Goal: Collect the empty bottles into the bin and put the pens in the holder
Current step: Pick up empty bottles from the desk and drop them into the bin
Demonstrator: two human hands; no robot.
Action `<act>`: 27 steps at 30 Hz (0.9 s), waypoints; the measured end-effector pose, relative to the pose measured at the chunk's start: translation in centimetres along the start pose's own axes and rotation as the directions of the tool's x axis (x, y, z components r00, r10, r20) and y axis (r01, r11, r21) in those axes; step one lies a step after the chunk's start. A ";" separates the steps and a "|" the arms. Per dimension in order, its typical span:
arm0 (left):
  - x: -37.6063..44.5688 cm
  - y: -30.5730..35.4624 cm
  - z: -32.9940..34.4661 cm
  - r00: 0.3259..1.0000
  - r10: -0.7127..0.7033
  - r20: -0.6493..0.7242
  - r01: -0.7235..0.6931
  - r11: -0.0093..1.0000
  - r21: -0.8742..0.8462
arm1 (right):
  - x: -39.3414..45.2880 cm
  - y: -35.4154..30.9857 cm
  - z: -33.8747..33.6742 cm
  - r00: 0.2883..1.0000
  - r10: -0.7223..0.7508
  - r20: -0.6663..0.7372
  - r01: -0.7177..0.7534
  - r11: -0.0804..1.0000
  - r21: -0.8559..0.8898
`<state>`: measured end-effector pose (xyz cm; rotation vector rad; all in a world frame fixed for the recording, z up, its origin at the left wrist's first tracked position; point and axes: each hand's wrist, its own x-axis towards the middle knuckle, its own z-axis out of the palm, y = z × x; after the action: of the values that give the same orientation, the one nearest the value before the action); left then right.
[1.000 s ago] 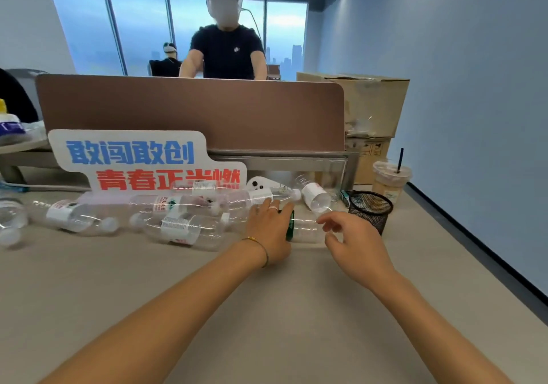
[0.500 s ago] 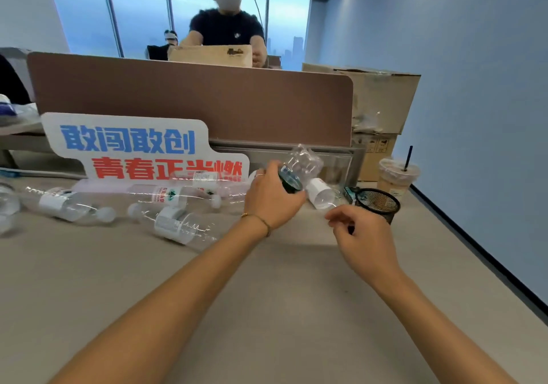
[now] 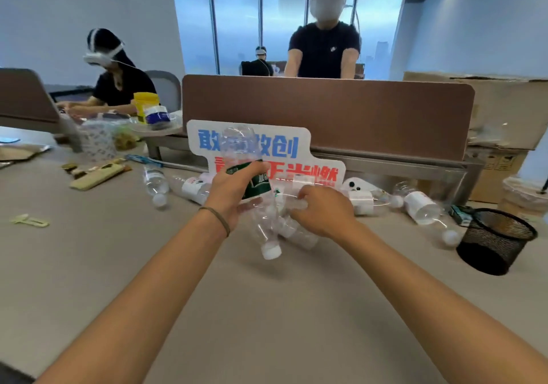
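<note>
So the left hand (image 3: 237,189) is wrapping its fingers around the green-labelled bottle (image 3: 247,173), holding it up off the desk (image 3: 267,309) near the middle of the far edge. Its long axis is running roughly up and down, base pointing up in front of the lettered sign (image 3: 267,146) and the white cap (image 3: 271,251) pointing down toward the desk, tilting a bit to the right. The right hand (image 3: 323,211) is sitting just beside it with fingers curling in; whether it's actually pinching anything is hard to say, since motion blur is smearing the clear plastic there. More empty bottles (image 3: 421,207) are lying on their sides along the far edge. The black mesh holder (image 3: 495,241) is standing near the right edge. A drink cup (image 3: 525,197) behind it is getting cut off by the frame.
</note>
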<state>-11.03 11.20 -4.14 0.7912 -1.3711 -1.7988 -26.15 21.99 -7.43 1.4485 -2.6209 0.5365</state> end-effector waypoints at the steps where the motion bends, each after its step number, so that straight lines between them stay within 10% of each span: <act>1: -0.1 -0.1 -1.3 1.000 -0.010 -0.028 0.010 1.000 0.006 | 0.6 -1.0 0.7 1.000 -0.007 0.016 0.007 1.000 -0.020; 16: -1.6 -1.1 -7.3 0.996 -0.053 -0.071 0.054 0.999 0.004 | 1.4 -3.8 4.6 0.999 0.036 0.026 -0.036 0.999 0.007; 27: -6.4 -3.5 4.5 0.970 -0.086 0.226 0.092 0.996 -0.015 | -9.6 2.7 -6.8 0.936 0.316 -0.151 -0.199 0.834 0.514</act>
<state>-11.84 19.49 -6.12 0.6593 -1.4724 -2.0230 -23.76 33.41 -4.23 1.0281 -2.6101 1.4041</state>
